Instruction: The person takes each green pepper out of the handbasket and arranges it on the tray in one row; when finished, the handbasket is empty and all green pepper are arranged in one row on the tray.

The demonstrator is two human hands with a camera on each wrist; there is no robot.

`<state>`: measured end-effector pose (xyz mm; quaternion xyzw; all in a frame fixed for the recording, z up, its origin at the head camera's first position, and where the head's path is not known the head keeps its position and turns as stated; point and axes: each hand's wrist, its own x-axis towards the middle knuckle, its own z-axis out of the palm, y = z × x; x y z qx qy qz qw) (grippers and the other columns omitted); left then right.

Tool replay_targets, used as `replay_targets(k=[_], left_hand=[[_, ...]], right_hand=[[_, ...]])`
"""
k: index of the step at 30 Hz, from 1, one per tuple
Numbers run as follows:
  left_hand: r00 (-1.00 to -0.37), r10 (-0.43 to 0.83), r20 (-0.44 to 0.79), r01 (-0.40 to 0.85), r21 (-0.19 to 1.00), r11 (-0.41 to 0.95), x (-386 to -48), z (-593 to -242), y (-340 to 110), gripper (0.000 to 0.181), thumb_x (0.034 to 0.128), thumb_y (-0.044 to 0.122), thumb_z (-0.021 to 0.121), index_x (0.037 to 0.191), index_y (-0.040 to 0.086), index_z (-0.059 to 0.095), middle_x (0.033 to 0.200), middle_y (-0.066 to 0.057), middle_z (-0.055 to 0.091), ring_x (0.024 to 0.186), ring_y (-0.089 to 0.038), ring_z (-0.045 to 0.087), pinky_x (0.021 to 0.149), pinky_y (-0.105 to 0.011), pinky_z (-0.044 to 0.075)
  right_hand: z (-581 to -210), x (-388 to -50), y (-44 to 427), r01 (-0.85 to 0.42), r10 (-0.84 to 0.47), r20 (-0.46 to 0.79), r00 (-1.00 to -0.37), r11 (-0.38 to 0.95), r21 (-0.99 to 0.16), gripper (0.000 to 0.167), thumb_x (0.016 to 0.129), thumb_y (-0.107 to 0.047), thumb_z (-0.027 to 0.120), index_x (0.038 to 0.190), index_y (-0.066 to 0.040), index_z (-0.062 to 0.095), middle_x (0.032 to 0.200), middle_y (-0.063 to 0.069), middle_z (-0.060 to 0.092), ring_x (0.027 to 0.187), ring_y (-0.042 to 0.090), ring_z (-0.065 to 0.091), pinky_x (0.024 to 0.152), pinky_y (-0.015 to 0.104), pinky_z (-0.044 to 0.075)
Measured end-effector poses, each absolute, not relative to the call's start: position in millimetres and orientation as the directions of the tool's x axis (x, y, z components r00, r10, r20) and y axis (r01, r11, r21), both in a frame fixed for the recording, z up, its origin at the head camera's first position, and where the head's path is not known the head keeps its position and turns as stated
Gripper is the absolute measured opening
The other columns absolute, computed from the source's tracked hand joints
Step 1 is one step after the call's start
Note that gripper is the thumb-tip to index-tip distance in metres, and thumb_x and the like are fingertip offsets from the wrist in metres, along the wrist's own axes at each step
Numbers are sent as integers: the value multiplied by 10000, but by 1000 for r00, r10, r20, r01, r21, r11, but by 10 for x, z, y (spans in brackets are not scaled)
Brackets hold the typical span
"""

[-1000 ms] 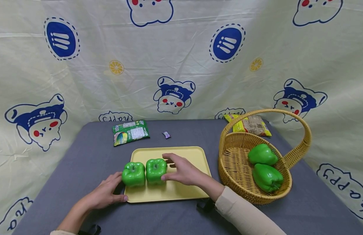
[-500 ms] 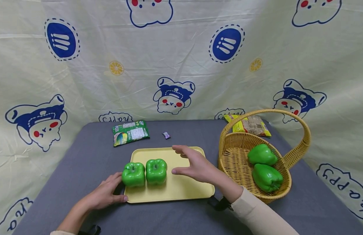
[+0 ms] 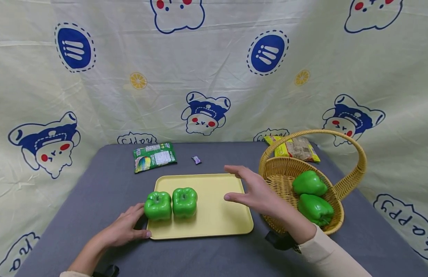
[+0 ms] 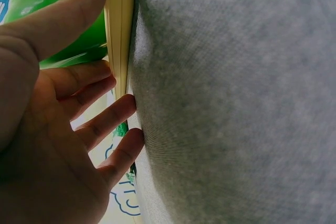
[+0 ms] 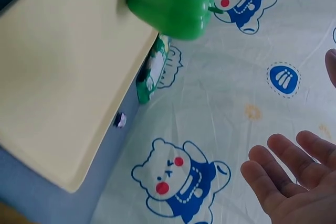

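Observation:
Two green bell peppers stand side by side on the left half of a pale yellow tray (image 3: 217, 219): the left pepper (image 3: 157, 206) and the right pepper (image 3: 184, 202). My left hand (image 3: 122, 227) rests at the tray's left edge, beside the left pepper. In the left wrist view its thumb and loosely extended fingers touch the tray's rim (image 4: 119, 30). Above the tray's right end, my right hand (image 3: 257, 190) is held with fingers spread and nothing between them. The right wrist view shows its fingers (image 5: 294, 163) apart from the pepper (image 5: 170, 3) and the tray.
At the right stands a wicker basket (image 3: 274, 181) with a tall handle, holding two more green peppers (image 3: 314, 196). A green packet (image 3: 155, 157) lies at the back left, a small purple-wrapped piece (image 3: 196, 159) beside it. Behind the basket lies a yellow bag (image 3: 297, 149).
My right hand has left the right pepper and moved rightward, toward the basket. The peppers stay in place on the tray, and the left hand has not moved.

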<state>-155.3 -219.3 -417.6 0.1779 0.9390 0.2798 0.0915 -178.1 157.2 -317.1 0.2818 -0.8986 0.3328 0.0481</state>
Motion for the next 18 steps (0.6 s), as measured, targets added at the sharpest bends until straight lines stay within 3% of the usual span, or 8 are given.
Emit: replay_targets(k=[18], left_hand=[[-923,370,-107,250,566,786,-1563,-4177,-2186,776,743,406,767,1341,7,474,1395,-236,424,1290,-466,369,978,-665,294]], right_hand=[[-3195,-1610,2210,-519,-409,319,-855,697,-495,683,781,-355,747,1358,-115,473,1364,82,525,1258,294,488,939,524,460]])
